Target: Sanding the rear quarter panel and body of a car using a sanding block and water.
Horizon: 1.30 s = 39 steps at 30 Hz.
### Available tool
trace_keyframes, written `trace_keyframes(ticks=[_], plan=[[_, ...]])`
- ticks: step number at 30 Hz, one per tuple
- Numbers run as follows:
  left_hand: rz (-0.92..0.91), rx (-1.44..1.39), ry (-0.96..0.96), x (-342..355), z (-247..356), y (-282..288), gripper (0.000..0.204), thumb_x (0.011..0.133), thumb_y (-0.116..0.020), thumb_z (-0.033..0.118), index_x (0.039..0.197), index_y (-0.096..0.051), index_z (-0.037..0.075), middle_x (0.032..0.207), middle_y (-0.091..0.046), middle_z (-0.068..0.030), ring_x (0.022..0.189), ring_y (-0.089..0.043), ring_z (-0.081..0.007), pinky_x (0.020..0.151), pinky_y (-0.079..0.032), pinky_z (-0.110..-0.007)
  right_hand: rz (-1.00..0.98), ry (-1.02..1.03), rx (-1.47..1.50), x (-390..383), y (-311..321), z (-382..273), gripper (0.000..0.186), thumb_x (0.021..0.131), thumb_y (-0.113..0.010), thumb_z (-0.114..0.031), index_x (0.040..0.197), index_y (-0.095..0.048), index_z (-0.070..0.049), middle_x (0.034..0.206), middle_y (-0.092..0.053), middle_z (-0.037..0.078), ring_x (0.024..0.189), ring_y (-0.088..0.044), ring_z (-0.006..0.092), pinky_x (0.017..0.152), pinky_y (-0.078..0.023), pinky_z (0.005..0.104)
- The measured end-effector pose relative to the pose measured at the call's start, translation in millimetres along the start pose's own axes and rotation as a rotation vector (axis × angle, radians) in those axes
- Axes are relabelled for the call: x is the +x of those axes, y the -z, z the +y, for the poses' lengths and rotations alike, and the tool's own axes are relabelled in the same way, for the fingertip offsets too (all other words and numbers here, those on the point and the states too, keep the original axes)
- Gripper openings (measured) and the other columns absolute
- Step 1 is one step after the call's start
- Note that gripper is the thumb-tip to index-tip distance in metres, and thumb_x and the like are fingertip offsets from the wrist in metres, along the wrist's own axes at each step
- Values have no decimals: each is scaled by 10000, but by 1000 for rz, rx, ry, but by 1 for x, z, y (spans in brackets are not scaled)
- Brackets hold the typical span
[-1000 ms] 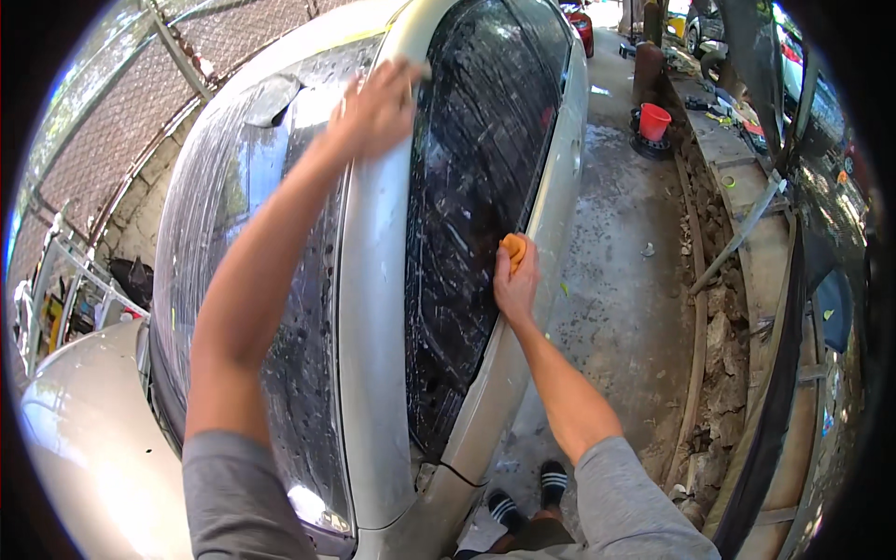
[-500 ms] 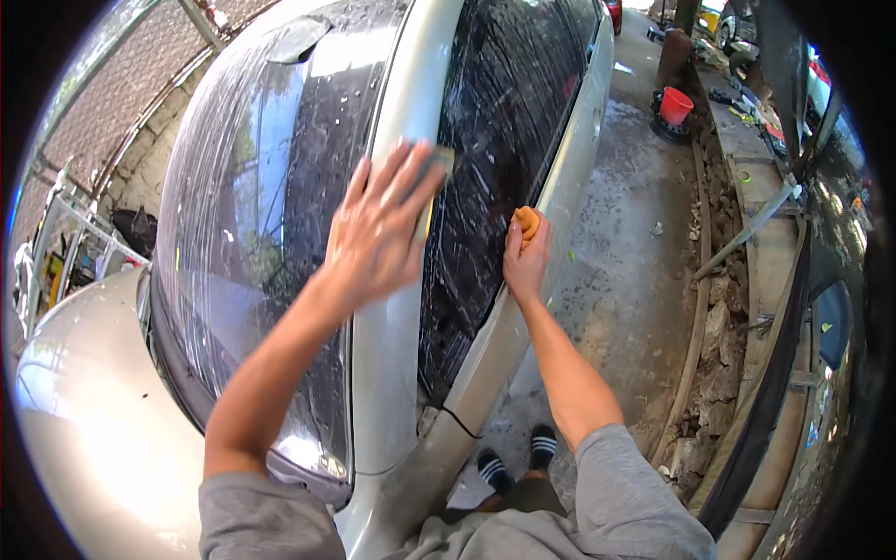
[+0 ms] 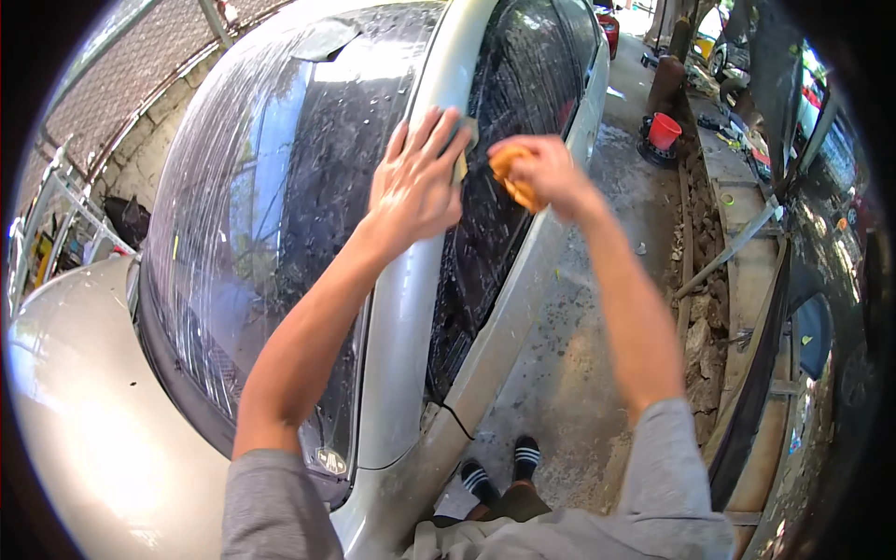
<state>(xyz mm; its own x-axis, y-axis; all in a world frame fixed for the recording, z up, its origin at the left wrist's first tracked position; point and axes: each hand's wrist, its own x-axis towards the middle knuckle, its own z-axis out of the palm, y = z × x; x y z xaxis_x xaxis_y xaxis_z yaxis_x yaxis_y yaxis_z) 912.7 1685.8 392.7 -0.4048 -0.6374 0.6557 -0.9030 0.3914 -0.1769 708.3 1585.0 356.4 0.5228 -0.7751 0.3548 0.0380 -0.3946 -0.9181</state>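
My left hand (image 3: 417, 187) presses flat against the silver pillar (image 3: 399, 345) of a car, between the windshield and the front side window. Under its fingers is a yellow and grey sponge (image 3: 461, 166), with only its right edge showing. My right hand (image 3: 557, 175), smeared by motion, grips a crumpled orange cloth (image 3: 512, 177) over the side window (image 3: 467, 266). I cannot tell whether the cloth touches the glass. Wet streaks and drops cover this window and the windshield (image 3: 219, 252).
The silver hood (image 3: 84, 392) lies at the lower left, near a metal frame (image 3: 70, 201) and a wall. A concrete walkway (image 3: 579, 373) runs along the car's right side. Farther up stands a red bucket (image 3: 664, 132), beside a strip of rubble (image 3: 698, 345) and a pole (image 3: 733, 245).
My right hand has risen from the window's lower edge and swung in over the glass with the orange cloth. The left hand has slid up and right along the pillar with the sponge.
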Motion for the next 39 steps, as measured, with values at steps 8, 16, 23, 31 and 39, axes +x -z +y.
trace_keyframes(ticks=[8,16,23,31,39], plan=[[-53,41,74,10,2,-22,693,760,-564,230,1429,-468,74,1543,-363,-158,1462,-280,-310,1193,-202,-506,-475,435,-1420,135,-25,-127,217,593,-607,-110,755,-732,-40,605,-622,132,493,-591,187,420,-458,329],[-92,1,126,24,-4,-23,657,886,-554,193,1486,-346,25,1565,-297,-185,1457,-274,-351,1203,-208,-469,159,331,-573,98,15,-140,230,741,-585,-209,800,-746,-56,615,-662,105,598,-668,169,601,-541,318],[-4,15,127,47,-11,-44,653,857,-524,178,1454,-372,-39,1515,-379,-210,1437,-328,-335,1206,-175,-477,779,226,-142,-9,10,83,227,807,-544,-107,960,-698,-41,847,-696,64,751,-652,160,725,-539,317],[-74,10,166,85,-51,-51,658,932,-483,250,1488,-292,-45,1544,-313,-246,1463,-256,-366,1209,-133,-499,910,-15,-102,-88,-68,170,281,861,-598,-104,1117,-609,9,1043,-613,171,907,-617,303,845,-496,373],[-258,-75,324,205,-112,-40,664,968,-447,301,1520,-246,-10,1596,-218,-203,1482,-207,-350,1217,-136,-471,804,263,-368,-89,-82,164,288,872,-604,-69,1151,-578,-3,1068,-600,210,972,-585,388,877,-485,430]])
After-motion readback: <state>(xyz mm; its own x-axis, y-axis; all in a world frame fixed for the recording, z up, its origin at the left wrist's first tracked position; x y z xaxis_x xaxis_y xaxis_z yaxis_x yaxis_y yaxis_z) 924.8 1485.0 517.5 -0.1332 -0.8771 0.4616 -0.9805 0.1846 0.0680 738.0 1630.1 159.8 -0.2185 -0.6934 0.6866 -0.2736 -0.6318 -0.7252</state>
